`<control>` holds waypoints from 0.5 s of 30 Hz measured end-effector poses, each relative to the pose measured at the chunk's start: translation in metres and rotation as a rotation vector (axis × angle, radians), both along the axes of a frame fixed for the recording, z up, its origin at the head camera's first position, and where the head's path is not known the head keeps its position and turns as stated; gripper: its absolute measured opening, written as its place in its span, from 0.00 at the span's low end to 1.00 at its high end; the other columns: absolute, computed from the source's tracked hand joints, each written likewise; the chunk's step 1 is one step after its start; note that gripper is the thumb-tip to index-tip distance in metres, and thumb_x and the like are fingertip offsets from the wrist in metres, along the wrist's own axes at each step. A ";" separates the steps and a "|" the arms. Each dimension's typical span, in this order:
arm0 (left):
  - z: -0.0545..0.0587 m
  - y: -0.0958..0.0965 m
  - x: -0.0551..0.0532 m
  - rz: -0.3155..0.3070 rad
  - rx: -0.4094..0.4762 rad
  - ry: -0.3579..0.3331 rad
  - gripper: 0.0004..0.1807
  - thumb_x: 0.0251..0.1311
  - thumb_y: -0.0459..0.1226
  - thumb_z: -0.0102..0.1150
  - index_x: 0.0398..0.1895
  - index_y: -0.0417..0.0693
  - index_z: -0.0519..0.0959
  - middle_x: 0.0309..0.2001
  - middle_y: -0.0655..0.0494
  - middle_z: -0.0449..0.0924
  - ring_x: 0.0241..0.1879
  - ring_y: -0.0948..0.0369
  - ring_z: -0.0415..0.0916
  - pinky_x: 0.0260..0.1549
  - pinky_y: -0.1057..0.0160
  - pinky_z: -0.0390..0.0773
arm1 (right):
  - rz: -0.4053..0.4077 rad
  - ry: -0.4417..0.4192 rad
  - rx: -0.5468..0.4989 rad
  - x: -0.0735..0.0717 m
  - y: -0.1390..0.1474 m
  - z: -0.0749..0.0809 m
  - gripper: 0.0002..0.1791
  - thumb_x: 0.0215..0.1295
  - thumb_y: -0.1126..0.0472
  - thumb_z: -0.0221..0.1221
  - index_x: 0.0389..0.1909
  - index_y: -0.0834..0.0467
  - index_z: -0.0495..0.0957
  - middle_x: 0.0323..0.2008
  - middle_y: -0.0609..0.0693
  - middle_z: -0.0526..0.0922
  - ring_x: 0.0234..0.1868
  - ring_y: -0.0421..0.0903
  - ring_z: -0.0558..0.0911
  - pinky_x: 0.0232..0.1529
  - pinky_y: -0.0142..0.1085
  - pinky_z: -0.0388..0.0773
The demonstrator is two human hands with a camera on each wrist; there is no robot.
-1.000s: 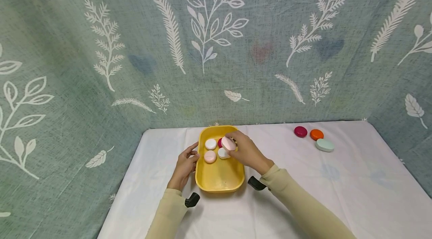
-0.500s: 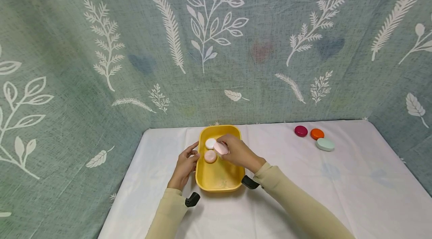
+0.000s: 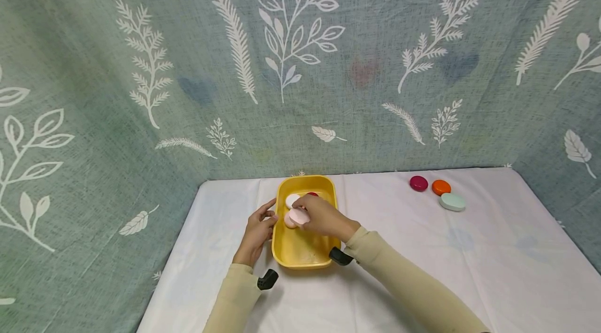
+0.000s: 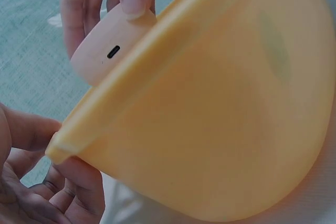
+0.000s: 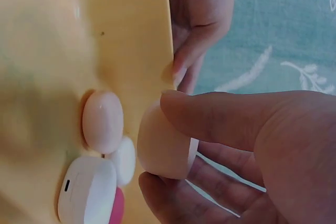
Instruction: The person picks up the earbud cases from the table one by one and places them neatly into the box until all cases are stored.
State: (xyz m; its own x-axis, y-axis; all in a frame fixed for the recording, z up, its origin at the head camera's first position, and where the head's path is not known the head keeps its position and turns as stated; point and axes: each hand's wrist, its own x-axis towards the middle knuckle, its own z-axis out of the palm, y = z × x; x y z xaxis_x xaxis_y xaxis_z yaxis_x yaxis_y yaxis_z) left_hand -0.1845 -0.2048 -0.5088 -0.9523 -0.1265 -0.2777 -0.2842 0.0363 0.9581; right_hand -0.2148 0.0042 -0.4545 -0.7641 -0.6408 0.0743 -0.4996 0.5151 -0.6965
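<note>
My right hand [image 3: 324,218] holds a pale pink earbud charging case [image 3: 299,216] between thumb and fingers, above the yellow tray [image 3: 305,256]. A small dark port shows on the held case [image 4: 97,59] in the left wrist view. My left hand [image 3: 255,231] grips the tray's left rim, fingers above and below it. Inside the tray, the right wrist view shows another pale pink case [image 5: 102,121], a white case with a port [image 5: 86,192], a smaller-looking white one [image 5: 123,161] and part of a magenta one [image 5: 117,205]. My right hand partly hides these in the head view.
At the back right of the white-covered table [image 3: 422,249] lie a crimson case [image 3: 418,183], an orange one [image 3: 441,187] and a mint green oval one [image 3: 452,202]. A green leaf-patterned cloth [image 3: 357,114] hangs behind the table and at its sides.
My right hand has carried the pink case left and nearer to me over the tray, so it now overlaps the pink one lying there. My left hand has stayed on the rim.
</note>
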 end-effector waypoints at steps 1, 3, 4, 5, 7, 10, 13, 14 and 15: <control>0.000 0.000 0.000 0.001 0.000 0.000 0.29 0.77 0.28 0.52 0.79 0.50 0.70 0.49 0.48 0.71 0.23 0.66 0.62 0.23 0.69 0.71 | 0.005 -0.003 0.006 0.000 -0.001 0.000 0.28 0.55 0.76 0.74 0.58 0.69 0.82 0.55 0.62 0.85 0.56 0.56 0.82 0.62 0.49 0.78; 0.000 0.000 0.000 0.001 0.002 -0.001 0.29 0.77 0.28 0.52 0.79 0.50 0.70 0.49 0.48 0.71 0.22 0.66 0.61 0.23 0.69 0.70 | 0.014 -0.012 0.024 0.000 -0.004 -0.001 0.28 0.56 0.76 0.74 0.59 0.69 0.82 0.56 0.61 0.85 0.56 0.55 0.82 0.62 0.49 0.78; 0.000 0.000 0.000 0.001 0.003 -0.001 0.29 0.77 0.28 0.52 0.79 0.50 0.70 0.50 0.48 0.71 0.22 0.66 0.61 0.23 0.69 0.70 | 0.020 -0.014 0.035 0.000 -0.005 -0.002 0.28 0.56 0.76 0.74 0.59 0.69 0.81 0.56 0.61 0.85 0.57 0.55 0.82 0.62 0.49 0.78; 0.000 0.000 0.000 0.000 0.004 -0.002 0.29 0.77 0.28 0.52 0.79 0.50 0.70 0.50 0.48 0.71 0.22 0.66 0.61 0.23 0.69 0.70 | 0.025 -0.012 0.046 -0.001 -0.006 -0.003 0.28 0.56 0.76 0.74 0.59 0.68 0.82 0.57 0.61 0.85 0.57 0.55 0.82 0.63 0.48 0.78; 0.000 0.000 0.000 -0.002 0.006 -0.004 0.29 0.78 0.29 0.52 0.79 0.50 0.70 0.50 0.47 0.71 0.22 0.66 0.61 0.23 0.69 0.70 | 0.031 -0.016 0.071 -0.001 -0.008 -0.004 0.28 0.56 0.75 0.75 0.59 0.68 0.82 0.58 0.60 0.84 0.58 0.55 0.82 0.64 0.48 0.78; 0.001 0.000 0.001 -0.004 0.005 -0.006 0.29 0.78 0.29 0.52 0.79 0.51 0.70 0.50 0.48 0.71 0.23 0.66 0.61 0.23 0.69 0.70 | 0.034 -0.033 0.096 -0.001 -0.010 -0.006 0.28 0.57 0.74 0.75 0.60 0.67 0.81 0.59 0.60 0.84 0.58 0.54 0.82 0.65 0.47 0.77; 0.001 0.000 0.001 -0.005 0.001 -0.006 0.28 0.78 0.29 0.52 0.79 0.51 0.70 0.50 0.48 0.71 0.23 0.66 0.61 0.23 0.69 0.70 | 0.042 -0.049 0.112 -0.001 -0.012 -0.007 0.27 0.58 0.74 0.74 0.59 0.66 0.82 0.57 0.59 0.84 0.55 0.53 0.82 0.64 0.46 0.78; 0.001 0.000 0.001 -0.005 0.000 -0.005 0.28 0.78 0.29 0.52 0.79 0.51 0.70 0.50 0.48 0.71 0.23 0.66 0.61 0.23 0.69 0.70 | 0.046 -0.051 0.115 -0.001 -0.013 -0.008 0.27 0.58 0.74 0.74 0.59 0.66 0.82 0.56 0.59 0.85 0.54 0.52 0.82 0.63 0.45 0.78; 0.001 -0.001 0.001 -0.005 0.000 -0.005 0.28 0.78 0.30 0.52 0.79 0.51 0.70 0.50 0.48 0.71 0.23 0.66 0.61 0.23 0.69 0.70 | 0.052 -0.050 0.117 -0.001 -0.014 -0.008 0.26 0.57 0.74 0.74 0.58 0.66 0.82 0.56 0.58 0.85 0.53 0.51 0.82 0.63 0.45 0.79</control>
